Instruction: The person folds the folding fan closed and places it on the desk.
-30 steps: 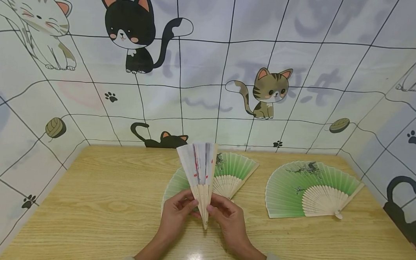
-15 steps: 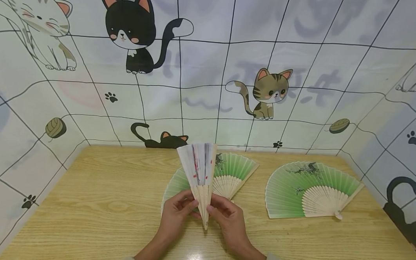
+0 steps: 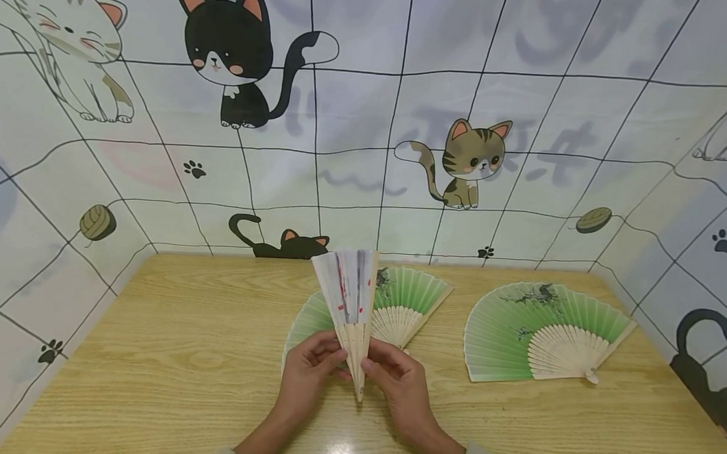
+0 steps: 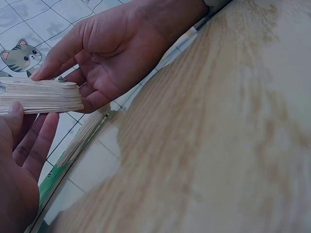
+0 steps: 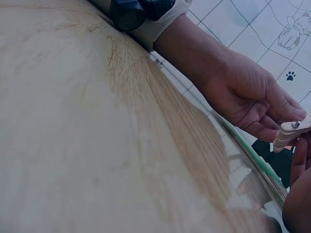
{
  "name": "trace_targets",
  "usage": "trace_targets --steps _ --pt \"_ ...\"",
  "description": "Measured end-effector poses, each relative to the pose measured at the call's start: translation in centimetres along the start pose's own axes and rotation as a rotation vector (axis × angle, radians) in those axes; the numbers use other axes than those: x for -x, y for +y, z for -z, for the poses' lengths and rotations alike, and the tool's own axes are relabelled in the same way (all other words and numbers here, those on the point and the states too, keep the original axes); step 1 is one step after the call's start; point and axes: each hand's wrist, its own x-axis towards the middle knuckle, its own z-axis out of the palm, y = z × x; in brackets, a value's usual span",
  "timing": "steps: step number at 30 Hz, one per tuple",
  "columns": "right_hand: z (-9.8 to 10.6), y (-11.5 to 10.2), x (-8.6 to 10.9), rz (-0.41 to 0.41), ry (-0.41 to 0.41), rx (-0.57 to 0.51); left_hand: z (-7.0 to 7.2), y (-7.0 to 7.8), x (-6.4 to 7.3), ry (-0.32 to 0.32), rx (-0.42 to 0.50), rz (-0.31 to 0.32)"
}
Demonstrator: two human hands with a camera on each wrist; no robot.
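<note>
A partly folded hand fan (image 3: 355, 288) with white, grey and red-dotted cloth and pale wooden ribs stands upright between both hands in the head view. My left hand (image 3: 308, 368) pinches its ribs from the left, thumb in front. On the other side my right hand (image 3: 397, 379) pinches the ribs, its thumb near the edge. The stacked ribs (image 4: 41, 96) show edge-on in the left wrist view. At the fan's narrow end a small metal pivot (image 5: 295, 124) is visible in the right wrist view. Behind it lies a spread green fan (image 3: 412, 295), partly hidden.
Another spread green fan (image 3: 543, 332), with a dark branch print, lies to the right on the wooden table (image 3: 178, 341). A cloth backdrop (image 3: 357, 117) with printed cats and grid lines rises behind the table and along both sides.
The left edge of the held fan's cloth has shifted very slightly inward to the right. Both hands keep the same grip, and the green fans stay where they were.
</note>
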Motion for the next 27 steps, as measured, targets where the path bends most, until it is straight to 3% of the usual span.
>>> trace_targets --steps 27 --pt "-0.12 -0.22 0.0 -0.017 0.008 0.003 -0.1 0.11 0.03 0.023 -0.023 0.004"
